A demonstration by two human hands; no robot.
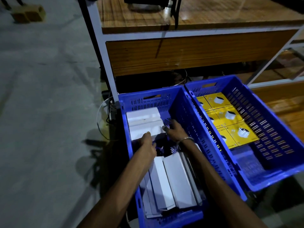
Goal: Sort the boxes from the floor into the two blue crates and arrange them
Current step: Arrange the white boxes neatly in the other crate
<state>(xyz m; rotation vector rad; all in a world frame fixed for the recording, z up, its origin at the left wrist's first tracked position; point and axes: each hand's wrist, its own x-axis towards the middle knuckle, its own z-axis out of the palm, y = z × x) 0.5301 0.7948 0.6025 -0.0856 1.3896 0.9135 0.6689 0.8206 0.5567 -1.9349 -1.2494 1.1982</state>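
Observation:
Two blue crates stand side by side on the floor. The left crate [180, 102] holds a stack of white boxes [143, 117] at its far end and several white boxes [174, 178] leaning on edge at its near end. The right crate [269, 112] holds several yellow boxes [230, 116] laid flat in rows. Both hands reach into the left crate. My left hand [148, 144] pinches the near edge of the top white box, thumb on top. My right hand [175, 131] touches that box's right corner with straight fingers.
A wooden workbench on a white metal frame [107, 66] stands right behind the crates, with cables [105, 112] hanging beside the left crate. Grey concrete floor [49, 112] spreads to the left, and a brown block [28, 14] lies at the far left.

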